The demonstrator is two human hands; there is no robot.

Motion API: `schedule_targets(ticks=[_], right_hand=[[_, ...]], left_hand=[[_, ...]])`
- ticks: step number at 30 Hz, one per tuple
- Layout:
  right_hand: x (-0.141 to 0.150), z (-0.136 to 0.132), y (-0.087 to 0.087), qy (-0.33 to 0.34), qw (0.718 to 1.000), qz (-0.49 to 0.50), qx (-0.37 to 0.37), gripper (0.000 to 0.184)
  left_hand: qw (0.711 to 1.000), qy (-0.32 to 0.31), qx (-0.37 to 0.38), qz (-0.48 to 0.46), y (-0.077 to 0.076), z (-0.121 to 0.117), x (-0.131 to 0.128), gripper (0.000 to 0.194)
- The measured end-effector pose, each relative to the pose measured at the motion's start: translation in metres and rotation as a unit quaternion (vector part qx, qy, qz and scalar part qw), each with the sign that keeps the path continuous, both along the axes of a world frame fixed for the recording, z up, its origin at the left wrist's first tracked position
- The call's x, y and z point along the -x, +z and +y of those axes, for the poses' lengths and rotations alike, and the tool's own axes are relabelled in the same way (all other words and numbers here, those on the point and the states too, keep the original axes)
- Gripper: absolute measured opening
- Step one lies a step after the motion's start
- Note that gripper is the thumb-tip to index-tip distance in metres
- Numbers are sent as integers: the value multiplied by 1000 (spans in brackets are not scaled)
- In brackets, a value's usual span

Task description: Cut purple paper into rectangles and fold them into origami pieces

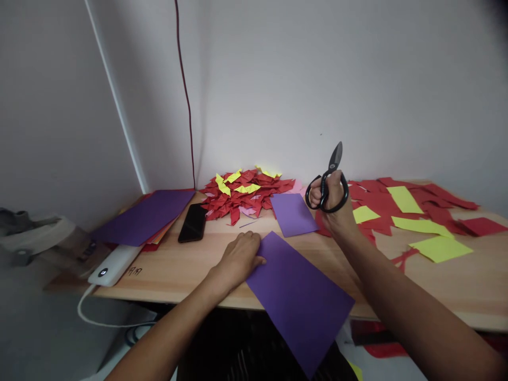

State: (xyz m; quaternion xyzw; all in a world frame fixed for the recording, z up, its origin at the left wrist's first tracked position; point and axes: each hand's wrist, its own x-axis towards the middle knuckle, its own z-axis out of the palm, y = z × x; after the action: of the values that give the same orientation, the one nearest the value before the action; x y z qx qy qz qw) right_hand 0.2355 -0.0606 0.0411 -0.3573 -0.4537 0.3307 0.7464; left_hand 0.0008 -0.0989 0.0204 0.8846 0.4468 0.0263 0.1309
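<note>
Single head-worn view, arm's-reach close, facing forward and down; tabletop (pixel 166 270) across lower-middle frame, wall (pixel 278 79) above.

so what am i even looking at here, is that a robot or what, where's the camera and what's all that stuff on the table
No robot here: these are a person's own two bare hands. The single picture comes from a camera worn on that person's head, looking forward and down. The right hand holds black-handled scissors raised, blades up. The left hand rests at the edge of a purple sheet that hangs over the near edge of the table. Further back are a smaller purple piece and a heap of mostly red paper. To the right lie flat red and yellow pieces; to the left, a dark phone and a stack of coloured sheets.
</note>
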Motion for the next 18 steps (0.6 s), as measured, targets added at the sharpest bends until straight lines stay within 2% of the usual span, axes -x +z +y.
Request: schedule_targets(ticks=[3, 6, 9, 12, 15, 18], right_hand=[[-1, 2, -5, -3, 997, -56, 56, 63], [-1, 5, -12, 27, 984, -122, 127, 58], [-1, 8, -24, 71, 959, -188, 199, 50], [-1, 10, -38, 93, 931, -238, 261, 39], [1, 10, -43, 70, 901, -310, 295, 37], [-2, 10, -36, 20, 865, -408, 292, 43]], left_hand=[[1000, -6, 17, -10, 2, 0, 7, 22], [999, -7, 10, -30, 2, -1, 16, 21], [996, -9, 6, -86, -2, -3, 26, 19], [988, -1, 38, -146, -8, -3, 35, 15], [967, 20, 104, -230, -13, 3, 43, 8], [920, 48, 198, -335, -17, 12, 51, 14]])
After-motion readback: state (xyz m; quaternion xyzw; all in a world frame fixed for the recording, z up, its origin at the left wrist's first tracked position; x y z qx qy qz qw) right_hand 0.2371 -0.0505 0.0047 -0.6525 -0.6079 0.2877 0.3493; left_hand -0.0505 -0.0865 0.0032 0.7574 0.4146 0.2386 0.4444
